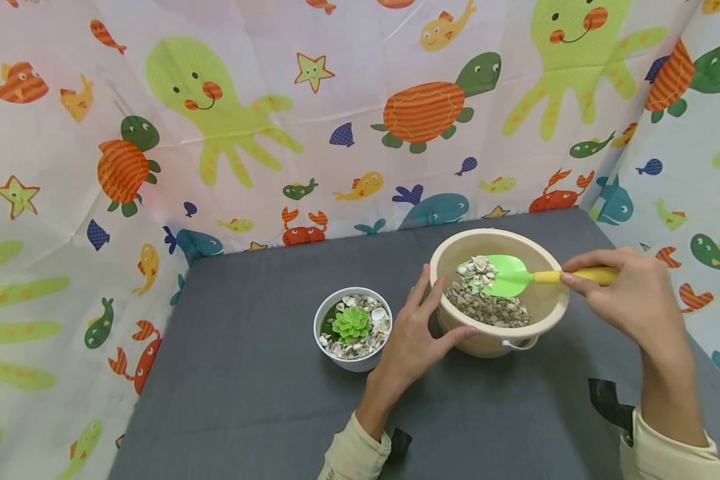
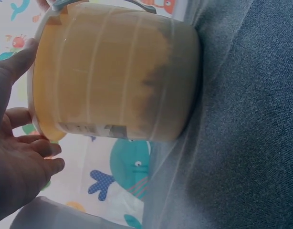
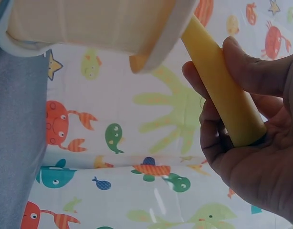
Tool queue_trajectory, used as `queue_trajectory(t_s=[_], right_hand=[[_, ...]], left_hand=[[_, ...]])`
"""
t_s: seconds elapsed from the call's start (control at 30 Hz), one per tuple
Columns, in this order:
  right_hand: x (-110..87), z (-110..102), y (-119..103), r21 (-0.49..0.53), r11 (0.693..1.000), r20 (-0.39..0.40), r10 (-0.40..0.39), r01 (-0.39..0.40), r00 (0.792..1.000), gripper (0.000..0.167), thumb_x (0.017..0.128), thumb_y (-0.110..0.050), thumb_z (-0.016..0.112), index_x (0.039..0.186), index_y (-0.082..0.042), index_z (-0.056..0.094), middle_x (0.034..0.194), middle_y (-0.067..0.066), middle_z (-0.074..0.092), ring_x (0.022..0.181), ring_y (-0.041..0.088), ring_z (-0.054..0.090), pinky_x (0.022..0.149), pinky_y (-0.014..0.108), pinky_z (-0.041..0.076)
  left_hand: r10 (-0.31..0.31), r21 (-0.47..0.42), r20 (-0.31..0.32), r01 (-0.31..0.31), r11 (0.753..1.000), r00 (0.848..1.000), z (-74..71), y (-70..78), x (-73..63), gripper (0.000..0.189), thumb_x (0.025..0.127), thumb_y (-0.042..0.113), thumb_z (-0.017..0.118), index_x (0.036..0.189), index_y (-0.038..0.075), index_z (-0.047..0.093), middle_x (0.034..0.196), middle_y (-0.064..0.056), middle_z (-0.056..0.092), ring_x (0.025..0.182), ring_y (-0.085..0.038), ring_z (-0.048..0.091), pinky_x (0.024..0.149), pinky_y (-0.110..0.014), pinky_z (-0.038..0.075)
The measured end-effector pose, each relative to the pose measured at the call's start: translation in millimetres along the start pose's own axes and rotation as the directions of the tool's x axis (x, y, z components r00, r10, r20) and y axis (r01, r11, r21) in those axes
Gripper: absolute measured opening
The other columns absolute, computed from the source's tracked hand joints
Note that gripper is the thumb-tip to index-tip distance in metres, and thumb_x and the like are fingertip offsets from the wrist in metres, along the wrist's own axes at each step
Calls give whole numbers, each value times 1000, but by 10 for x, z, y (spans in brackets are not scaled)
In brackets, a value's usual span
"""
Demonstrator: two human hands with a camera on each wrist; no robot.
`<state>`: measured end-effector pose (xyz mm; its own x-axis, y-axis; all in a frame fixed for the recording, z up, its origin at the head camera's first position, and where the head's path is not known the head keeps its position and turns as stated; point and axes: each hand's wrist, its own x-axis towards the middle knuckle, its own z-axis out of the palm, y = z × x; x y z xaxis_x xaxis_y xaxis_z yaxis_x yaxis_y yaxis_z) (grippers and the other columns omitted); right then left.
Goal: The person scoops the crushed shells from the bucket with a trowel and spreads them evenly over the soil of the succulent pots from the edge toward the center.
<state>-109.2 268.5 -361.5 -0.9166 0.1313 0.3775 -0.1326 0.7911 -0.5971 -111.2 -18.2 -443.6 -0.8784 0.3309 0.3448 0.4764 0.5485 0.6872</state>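
Observation:
My right hand [image 1: 642, 293] grips the yellow handle [image 3: 225, 88] of a small toy trowel with a green blade [image 1: 510, 277]. Small shells [image 1: 479, 270] lie on the blade, which is held over the inside of a cream bucket [image 1: 552, 307]. More shells [image 1: 486, 307] cover part of the bucket's bottom. With fingers spread, my left hand [image 1: 411, 340] touches the bucket's rim, the thumb [image 2: 22, 59] at its near side. Left of this hand stands a white pot [image 1: 354, 365] with a green succulent [image 1: 352, 324] ringed by shells.
Grey cloth [image 1: 246, 373] covers the table. A curtain [image 1: 336, 133] printed with sea animals rises behind it and at both sides. The bucket's white handle [image 1: 521, 345] hangs down at the front.

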Motion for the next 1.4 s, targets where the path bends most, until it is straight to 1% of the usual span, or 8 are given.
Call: queue_trajectory(t_s=[0.13,0.23,0.33,0.4,0.57,0.9,1.17,1.4], right_hand=[[-20,-35,-26,16,1000,-28,-6,6,1000,10,84,-2,83,93,2,81,87,22,72,77,1,40,57,16,36],[-33,-72,-46,23,1000,-45,-16,17,999,10,82,-1,85,91,1,81,78,-2,69,76,0,41,57,16,36],[-44,-106,-70,29,999,-55,-25,27,998,10,81,-1,86,90,-1,82,74,-27,57,75,-1,42,57,14,37],[-52,-124,-86,35,999,-58,-30,32,998,10,81,-1,86,90,-1,82,74,-36,51,75,-2,42,57,14,37],[-54,-149,-154,39,998,-51,-38,40,998,9,82,-2,86,90,-3,83,75,-38,50,75,-2,42,57,15,36],[-71,-161,-285,74,996,-31,-51,54,998,11,81,-2,87,91,-3,83,78,-38,51,78,-1,41,59,17,35],[-71,-88,-409,155,980,-44,-123,128,991,15,76,4,88,89,-1,82,80,-35,55,79,-1,44,59,13,37],[-51,-50,-489,226,959,-41,-168,173,985,19,74,9,88,88,-3,82,79,-29,60,72,-3,49,56,14,39]], left_hand=[[-7,4,5,7,1000,1000,-18,-2,10,90,89,47,82,162,18,39,176,-6,20,160,-32,31,121,-52,43],[-12,18,8,12,1000,1000,-36,-2,8,89,89,48,81,162,20,40,176,-7,22,158,-36,33,120,-55,44],[-18,28,9,18,999,1000,-59,-3,4,87,89,48,81,162,22,40,175,-7,24,158,-36,35,119,-57,44],[-16,25,13,15,1000,1000,-75,-1,4,86,90,48,80,162,21,41,175,-7,25,159,-35,34,119,-56,45],[-8,36,11,7,999,1000,-148,23,6,86,92,46,79,162,16,39,174,-6,28,160,-30,32,121,-52,43],[-22,54,-43,25,998,999,-372,74,-28,88,90,42,82,161,10,41,172,-9,33,160,-31,32,124,-51,39],[-72,34,-73,75,997,995,-518,28,-70,90,87,40,85,160,11,42,173,-8,32,160,-30,32,123,-54,39],[-71,55,-91,77,996,993,-624,-8,-60,91,86,41,86,160,11,43,172,-8,33,160,-28,33,125,-52,37]])
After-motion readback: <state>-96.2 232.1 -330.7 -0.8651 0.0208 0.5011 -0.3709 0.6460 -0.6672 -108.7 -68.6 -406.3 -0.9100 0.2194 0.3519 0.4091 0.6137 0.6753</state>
